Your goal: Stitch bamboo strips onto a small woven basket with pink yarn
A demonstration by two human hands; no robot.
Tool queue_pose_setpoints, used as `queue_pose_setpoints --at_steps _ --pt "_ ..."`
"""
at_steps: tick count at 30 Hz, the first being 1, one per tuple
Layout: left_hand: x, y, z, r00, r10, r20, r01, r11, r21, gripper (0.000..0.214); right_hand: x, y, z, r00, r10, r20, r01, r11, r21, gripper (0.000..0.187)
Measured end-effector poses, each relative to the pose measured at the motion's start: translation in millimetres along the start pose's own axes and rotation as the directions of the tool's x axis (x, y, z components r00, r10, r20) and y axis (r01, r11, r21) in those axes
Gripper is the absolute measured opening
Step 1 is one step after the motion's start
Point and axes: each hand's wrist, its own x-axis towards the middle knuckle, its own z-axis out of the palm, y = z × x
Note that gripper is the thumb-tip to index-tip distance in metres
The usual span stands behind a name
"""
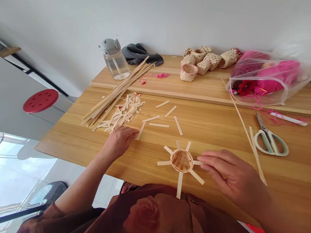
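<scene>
A small woven basket stands near the table's front edge, with several flat strip ends splayed outward around its rim. My right hand pinches the strip end on the basket's right side between thumb and fingers. On the left, my left hand is closed, its thumb and fingertips together beside a short cut strip. Whether anything is between those fingertips is hidden. Several more short strips lie scattered beyond the basket. A heap of small offcuts lies just past my left hand.
Long strips lie in a bundle at left, near a water bottle and dark cloth. Woven pieces and a bag of pink yarn line the back. Scissors rest at right, beside long strips.
</scene>
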Motion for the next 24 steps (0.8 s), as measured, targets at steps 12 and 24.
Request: queue_pose_setpoints --at_steps 12,24 --pt "9 -6 9.1 0.963 0.267 0.040 -0.270 0.953 0.139 0.029 11 -34 0 0.996 -0.080 -0.049 0.082 0.995 0.050 0.019" --pt "-11 8 16.2 0.922 0.387 0.008 -0.387 0.922 -0.003 0.021 -3 -42 9 0.998 -0.038 -0.046 0.042 0.996 0.076 0.021"
